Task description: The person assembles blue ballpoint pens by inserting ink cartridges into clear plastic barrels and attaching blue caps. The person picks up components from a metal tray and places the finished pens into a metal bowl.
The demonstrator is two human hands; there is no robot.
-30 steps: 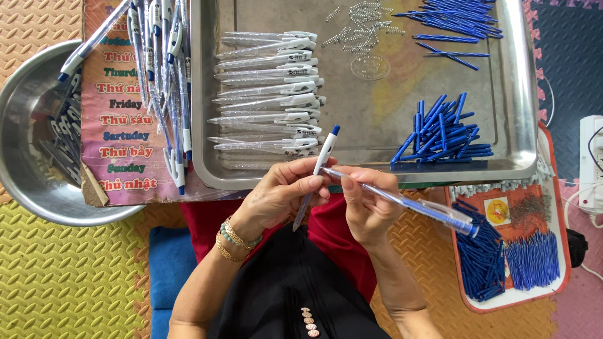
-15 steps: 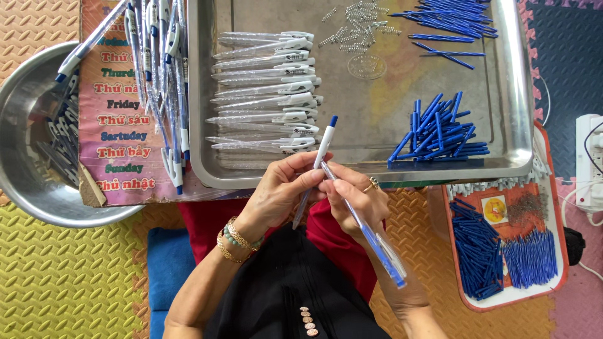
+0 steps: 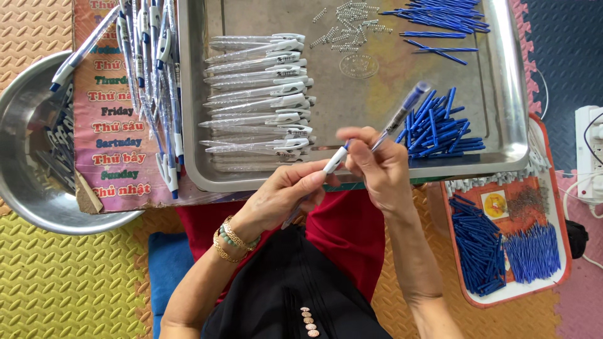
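Blue-tipped and white, a clear plastic pen barrel is pinched between the thumb and fingers of the left hand, just above the person's lap and at the near rim of the steel tray. The right hand pinches the lower end of a thin blue-capped ink refill, which is raised at a slant over the tray and slightly blurred. Judging from the pose, the refill is being fitted to the barrel; doing that well calls for lining the two up on one axis, holding the barrel steady, and sliding the refill in straight without bending it. On the tray, about ten empty clear barrels lie in a neat row, beside a scatter of small metal springs and two loose heaps of blue parts, too many to count. At least eight finished pens rest on the printed cardboard sheet to the left, next to one round steel bowl. One orange-rimmed tray to the right holds two more blue bundles.
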